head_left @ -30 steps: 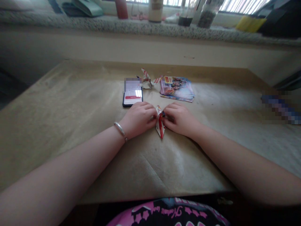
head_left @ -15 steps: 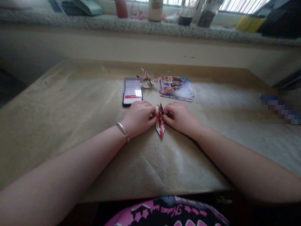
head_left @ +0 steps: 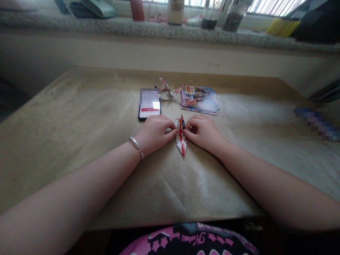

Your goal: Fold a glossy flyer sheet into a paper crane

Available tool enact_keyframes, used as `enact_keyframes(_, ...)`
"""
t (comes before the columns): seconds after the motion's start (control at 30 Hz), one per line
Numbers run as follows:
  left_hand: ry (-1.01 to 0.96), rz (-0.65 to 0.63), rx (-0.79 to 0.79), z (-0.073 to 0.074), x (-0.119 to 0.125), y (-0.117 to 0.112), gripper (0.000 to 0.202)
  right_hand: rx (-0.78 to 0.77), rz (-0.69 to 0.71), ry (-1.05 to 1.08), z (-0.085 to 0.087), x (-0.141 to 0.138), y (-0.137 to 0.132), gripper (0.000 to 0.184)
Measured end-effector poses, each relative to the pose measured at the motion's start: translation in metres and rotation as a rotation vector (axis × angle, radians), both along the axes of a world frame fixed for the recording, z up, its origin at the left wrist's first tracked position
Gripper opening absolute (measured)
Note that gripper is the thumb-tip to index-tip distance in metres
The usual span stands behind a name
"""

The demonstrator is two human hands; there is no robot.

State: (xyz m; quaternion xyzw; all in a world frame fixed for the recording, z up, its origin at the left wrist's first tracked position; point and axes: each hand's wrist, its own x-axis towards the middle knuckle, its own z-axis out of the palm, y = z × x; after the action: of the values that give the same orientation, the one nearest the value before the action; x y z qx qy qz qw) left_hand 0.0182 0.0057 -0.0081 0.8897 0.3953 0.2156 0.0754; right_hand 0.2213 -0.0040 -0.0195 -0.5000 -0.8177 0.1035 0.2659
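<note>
Our left hand (head_left: 155,134) and right hand (head_left: 203,132) rest palm-down on the worktop (head_left: 66,141), wrists low, fingers (head_left: 173,131) pinching a folded paper piece (head_left: 181,141) from both sides near its top. It lies near the phone (head_left: 149,112). Light and thin (glossy, so it may slip), it creases easily; we would hold it by its thick folds.

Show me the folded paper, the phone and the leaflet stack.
Folded paper (head_left: 181,136): head view, on its red stripe.
Phone (head_left: 149,110): head view, on its lit screen.
Leaflet stack (head_left: 199,100): head view, on the top cover.
</note>
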Motion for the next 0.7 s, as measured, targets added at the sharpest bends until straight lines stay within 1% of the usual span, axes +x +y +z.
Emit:
enact_keyframes(0.13, -0.013, 0.018, -0.001, -0.002, 0.001, 0.001, 0.019, -0.002, 0.027, 0.041, -0.001, 0.0, 0.001, 0.019)
enact_keyframes(0.23, -0.025, 0.07, -0.011, -0.005, 0.003, 0.003, 0.02, 0.001, 0.017, 0.037, -0.002, -0.001, 0.003, 0.02)
enact_keyframes(0.37, 0.058, 0.148, 0.011, -0.004, 0.005, 0.004, 0.025, -0.001, 0.003, 0.042, -0.002, -0.002, 0.005, 0.019)
enact_keyframes(0.47, 0.102, 0.108, 0.05, -0.002, 0.004, 0.0, 0.022, -0.003, -0.007, 0.047, -0.001, -0.001, 0.004, 0.017)
enact_keyframes(0.6, 0.021, 0.036, 0.087, -0.001, 0.001, -0.005, 0.018, -0.012, -0.002, 0.056, -0.001, 0.0, 0.004, 0.015)
enact_keyframes(0.7, 0.078, 0.008, 0.117, 0.0, -0.002, -0.006, 0.017, -0.01, 0.006, 0.054, -0.001, 0.001, 0.005, 0.014)
